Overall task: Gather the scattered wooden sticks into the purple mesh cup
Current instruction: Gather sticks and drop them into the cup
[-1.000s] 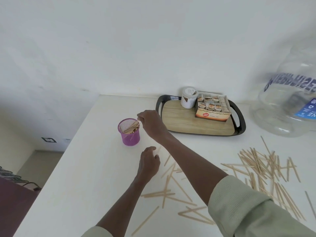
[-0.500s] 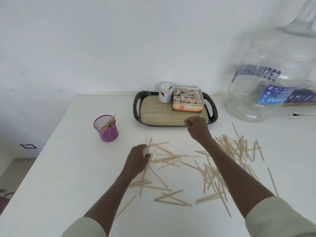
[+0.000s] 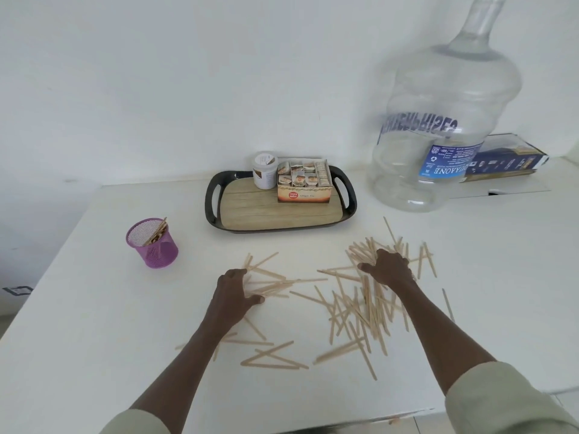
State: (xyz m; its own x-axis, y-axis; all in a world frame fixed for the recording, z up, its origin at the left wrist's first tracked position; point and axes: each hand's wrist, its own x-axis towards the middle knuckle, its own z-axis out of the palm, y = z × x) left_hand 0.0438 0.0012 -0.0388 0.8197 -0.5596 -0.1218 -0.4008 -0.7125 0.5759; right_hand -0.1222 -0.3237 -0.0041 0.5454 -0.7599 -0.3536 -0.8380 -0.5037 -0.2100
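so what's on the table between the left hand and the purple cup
Head view: nothing. The stretch of white table between the left hand and the purple mesh cup is bare; the wooden sticks start at the hand's fingertips and spread right.
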